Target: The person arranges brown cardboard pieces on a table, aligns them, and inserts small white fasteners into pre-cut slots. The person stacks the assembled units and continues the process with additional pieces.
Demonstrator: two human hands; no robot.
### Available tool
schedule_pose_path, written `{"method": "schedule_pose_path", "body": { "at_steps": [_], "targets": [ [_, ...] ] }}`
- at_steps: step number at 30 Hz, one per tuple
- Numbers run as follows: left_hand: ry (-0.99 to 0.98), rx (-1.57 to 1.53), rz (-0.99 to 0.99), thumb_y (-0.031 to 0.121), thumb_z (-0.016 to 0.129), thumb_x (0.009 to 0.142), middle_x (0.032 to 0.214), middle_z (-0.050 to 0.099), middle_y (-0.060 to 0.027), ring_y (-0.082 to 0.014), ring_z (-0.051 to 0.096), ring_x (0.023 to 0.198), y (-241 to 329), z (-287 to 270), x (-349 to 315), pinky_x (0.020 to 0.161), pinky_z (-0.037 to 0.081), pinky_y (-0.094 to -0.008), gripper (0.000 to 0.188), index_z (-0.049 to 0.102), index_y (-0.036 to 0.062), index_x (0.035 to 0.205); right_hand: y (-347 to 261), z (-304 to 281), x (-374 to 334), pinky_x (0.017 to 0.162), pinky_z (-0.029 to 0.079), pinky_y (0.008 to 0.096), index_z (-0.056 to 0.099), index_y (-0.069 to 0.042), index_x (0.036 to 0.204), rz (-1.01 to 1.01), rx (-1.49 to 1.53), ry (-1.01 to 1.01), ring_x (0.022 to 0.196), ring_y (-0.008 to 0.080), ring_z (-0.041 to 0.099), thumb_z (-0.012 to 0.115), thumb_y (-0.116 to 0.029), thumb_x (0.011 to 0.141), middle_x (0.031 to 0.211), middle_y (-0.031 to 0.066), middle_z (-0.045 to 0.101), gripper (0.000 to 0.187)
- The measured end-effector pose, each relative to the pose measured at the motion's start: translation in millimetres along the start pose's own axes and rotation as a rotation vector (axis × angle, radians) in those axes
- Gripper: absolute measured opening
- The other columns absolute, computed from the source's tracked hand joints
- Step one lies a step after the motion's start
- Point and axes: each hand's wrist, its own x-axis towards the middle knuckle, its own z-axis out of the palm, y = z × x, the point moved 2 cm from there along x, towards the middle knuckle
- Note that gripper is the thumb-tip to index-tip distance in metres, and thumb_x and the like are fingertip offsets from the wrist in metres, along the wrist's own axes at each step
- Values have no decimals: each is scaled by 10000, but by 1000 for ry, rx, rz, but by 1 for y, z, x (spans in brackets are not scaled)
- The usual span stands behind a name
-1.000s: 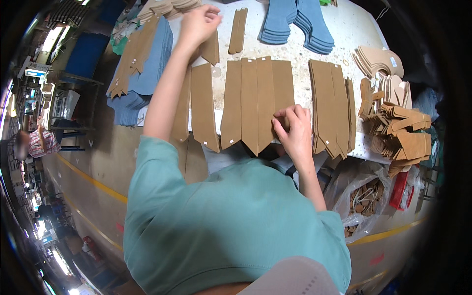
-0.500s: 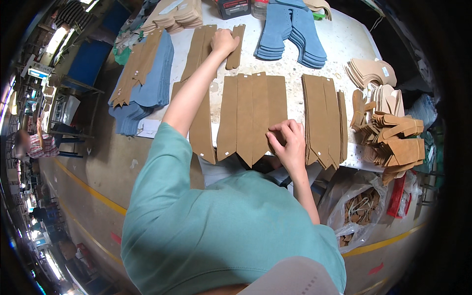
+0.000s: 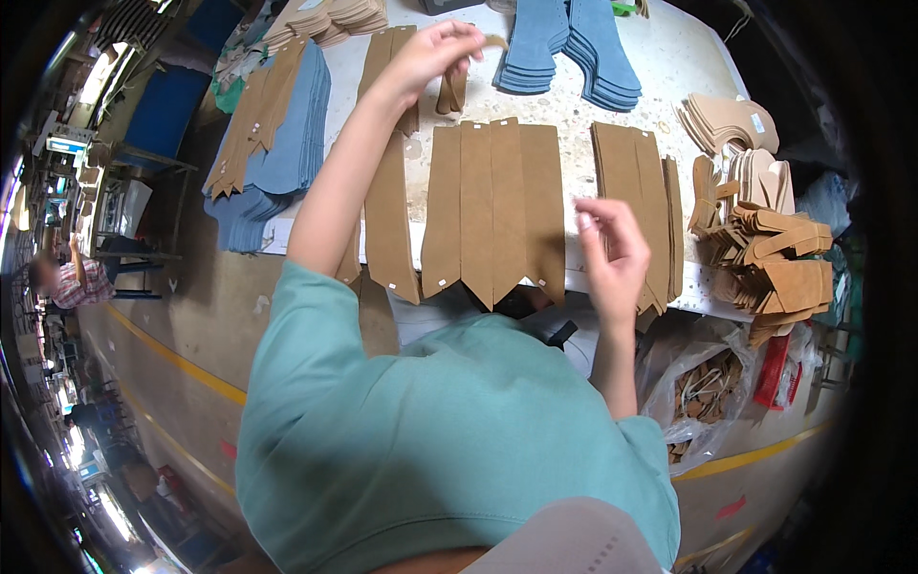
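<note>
My left hand (image 3: 435,59) is closed in a pinch over the far part of the table, on the end of a narrow brown leather strip (image 3: 495,41). Just below it lies a small pile of similar strips (image 3: 452,94). Nearer to me, several brown leather panels (image 3: 492,201) with pointed ends lie side by side, small white stickers at their ends. My right hand (image 3: 617,253) hovers between these panels and a stack of brown leather panels (image 3: 636,201). Its thumb and fingers are apart, and I see nothing in them.
Blue leather pieces (image 3: 569,57) are stacked at the back, with another blue stack (image 3: 306,124) at the left under brown pieces. Beige pieces (image 3: 732,124) and bundled brown pieces (image 3: 779,258) crowd the right edge. A plastic bag of scraps (image 3: 703,392) stands below.
My left hand has risen from the strip pile, lifting a strip to the right. My right hand has left the rightmost middle panel, moving right; a white sticker now shows at that panel's near end.
</note>
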Motion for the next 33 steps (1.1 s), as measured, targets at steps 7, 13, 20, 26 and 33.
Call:
{"method": "schedule_pose_path", "body": {
  "at_steps": [7,13,20,26,33],
  "targets": [
    [-449,94,86,125,636,952,787,584,53,-17,527,724,28,49,-122,654,411,-192,89,623,46,990,-2,27,31,928,497,280,552,-27,1339,229,547,-320,1065,131,595,667,-82,928,1243,80,603,430],
    [-380,503,-119,168,646,937,676,569,25,-41,526,657,-2,9,-132,606,422,-227,134,652,47,994,28,47,24,787,516,223,696,-4,1079,395,420,-378,827,64,625,666,-81,934,947,22,692,167],
    [24,893,102,360,687,856,840,713,-84,-240,694,805,-31,-26,-48,754,548,-355,282,714,97,955,36,45,19,668,518,257,731,-45,1005,241,-141,-246,724,111,654,694,-59,864,870,49,684,146],
    [218,1095,-27,532,715,780,865,727,-82,-289,697,855,-68,-15,40,769,542,-401,439,701,107,889,12,25,11,773,501,268,734,-47,1011,-80,-380,-44,855,150,666,683,-59,881,929,63,686,140],
    [265,1113,-147,497,743,732,935,738,-105,-304,698,935,-76,-6,51,837,548,-425,412,719,133,924,18,-6,-4,687,492,285,746,-70,979,59,-283,30,796,174,650,698,-73,862,910,68,688,126]
  ]
}}
